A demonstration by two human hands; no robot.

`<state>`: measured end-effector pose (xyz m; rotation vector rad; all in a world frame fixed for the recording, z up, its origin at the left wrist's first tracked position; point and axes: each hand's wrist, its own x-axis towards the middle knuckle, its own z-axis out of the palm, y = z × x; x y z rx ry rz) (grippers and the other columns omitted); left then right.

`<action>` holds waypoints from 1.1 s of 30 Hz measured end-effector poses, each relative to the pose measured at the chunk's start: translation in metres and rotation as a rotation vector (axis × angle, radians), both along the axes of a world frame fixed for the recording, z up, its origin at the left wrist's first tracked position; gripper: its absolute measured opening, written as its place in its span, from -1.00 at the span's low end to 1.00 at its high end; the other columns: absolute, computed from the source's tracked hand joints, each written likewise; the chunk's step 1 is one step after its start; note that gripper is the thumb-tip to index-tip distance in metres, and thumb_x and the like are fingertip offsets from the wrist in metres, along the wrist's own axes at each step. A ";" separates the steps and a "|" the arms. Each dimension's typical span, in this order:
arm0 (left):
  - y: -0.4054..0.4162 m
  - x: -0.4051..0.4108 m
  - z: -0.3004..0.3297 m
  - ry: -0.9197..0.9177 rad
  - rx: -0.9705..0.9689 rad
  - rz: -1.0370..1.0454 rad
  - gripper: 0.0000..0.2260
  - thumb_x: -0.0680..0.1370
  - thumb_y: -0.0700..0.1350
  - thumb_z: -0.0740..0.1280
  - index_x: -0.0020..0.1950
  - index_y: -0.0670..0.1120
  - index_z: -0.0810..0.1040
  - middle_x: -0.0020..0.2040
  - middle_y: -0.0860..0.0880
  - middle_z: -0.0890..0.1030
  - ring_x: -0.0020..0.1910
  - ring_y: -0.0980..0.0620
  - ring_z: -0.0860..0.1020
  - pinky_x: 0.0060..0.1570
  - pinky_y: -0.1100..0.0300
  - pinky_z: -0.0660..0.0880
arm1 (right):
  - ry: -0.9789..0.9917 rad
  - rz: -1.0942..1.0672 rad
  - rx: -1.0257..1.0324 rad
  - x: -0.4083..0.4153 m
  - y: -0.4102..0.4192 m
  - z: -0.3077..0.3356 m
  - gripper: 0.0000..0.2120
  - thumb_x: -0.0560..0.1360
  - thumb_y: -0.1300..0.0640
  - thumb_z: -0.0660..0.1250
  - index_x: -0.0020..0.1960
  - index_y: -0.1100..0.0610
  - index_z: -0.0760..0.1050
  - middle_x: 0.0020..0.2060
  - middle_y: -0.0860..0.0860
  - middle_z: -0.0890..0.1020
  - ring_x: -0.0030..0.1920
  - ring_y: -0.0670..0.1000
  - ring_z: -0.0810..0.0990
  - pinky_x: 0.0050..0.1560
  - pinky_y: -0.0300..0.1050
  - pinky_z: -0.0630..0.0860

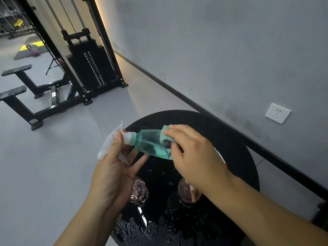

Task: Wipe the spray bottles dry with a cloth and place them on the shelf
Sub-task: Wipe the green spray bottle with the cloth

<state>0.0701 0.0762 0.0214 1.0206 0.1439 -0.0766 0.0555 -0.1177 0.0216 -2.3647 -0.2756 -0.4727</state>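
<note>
A: Location of the spray bottle (150, 145)?
B: Frame centre, tilted, above the wet black table (221, 139).
A: Hand states?
B: Left hand (113, 167) gripped the nozzle end, lower fingers extended. Right hand (191, 153) pinched the cloth (164, 134) against the bottle.

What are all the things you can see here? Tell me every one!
spray bottle: 1, teal body with clear trigger top, held lying sideways above the table
cloth: 1, teal, pressed on the bottle
round table: 1, black and wet, by the wall
purple-capped objects: 2, on the table below the hands
wall socket: 1, white, on the grey wall
weight machine: 1, black, on the floor to the left
left hand: 1, holding the bottle's trigger top
right hand: 1, gripping the cloth
</note>
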 end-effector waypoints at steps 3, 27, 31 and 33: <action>0.000 -0.001 0.001 -0.003 0.002 0.017 -0.71 0.66 0.11 0.36 0.29 -0.02 0.58 0.43 -0.26 0.60 0.31 -0.19 0.68 0.20 -0.17 0.67 | 0.035 -0.051 0.088 0.001 -0.003 -0.002 -0.65 0.65 0.23 0.26 0.39 0.03 0.55 0.36 -0.16 0.52 0.36 -0.16 0.49 0.35 -0.09 0.54; 0.000 -0.002 0.007 -0.037 -0.016 0.027 -0.72 0.67 0.11 0.35 0.30 -0.01 0.57 0.44 -0.25 0.59 0.33 -0.19 0.67 0.21 -0.18 0.66 | -0.084 -0.036 0.154 0.002 -0.009 -0.003 -0.66 0.61 0.32 0.30 0.33 0.10 0.60 0.30 -0.11 0.58 0.33 -0.16 0.53 0.37 -0.23 0.48; -0.002 -0.004 0.006 -0.043 0.031 0.019 -0.75 0.68 0.12 0.34 0.25 0.01 0.61 0.39 -0.24 0.63 0.34 -0.20 0.66 0.21 -0.18 0.66 | -0.141 0.084 0.092 -0.002 -0.001 -0.003 -0.65 0.60 0.32 0.34 0.34 0.09 0.60 0.33 -0.08 0.57 0.37 -0.13 0.51 0.34 -0.15 0.53; 0.002 -0.003 0.007 -0.044 0.020 0.021 -0.71 0.67 0.12 0.35 0.31 0.00 0.58 0.45 -0.25 0.59 0.36 -0.19 0.65 0.22 -0.17 0.66 | -0.124 0.050 0.117 0.002 -0.006 -0.005 -0.65 0.61 0.31 0.34 0.34 0.07 0.60 0.32 -0.10 0.57 0.35 -0.14 0.52 0.34 -0.13 0.53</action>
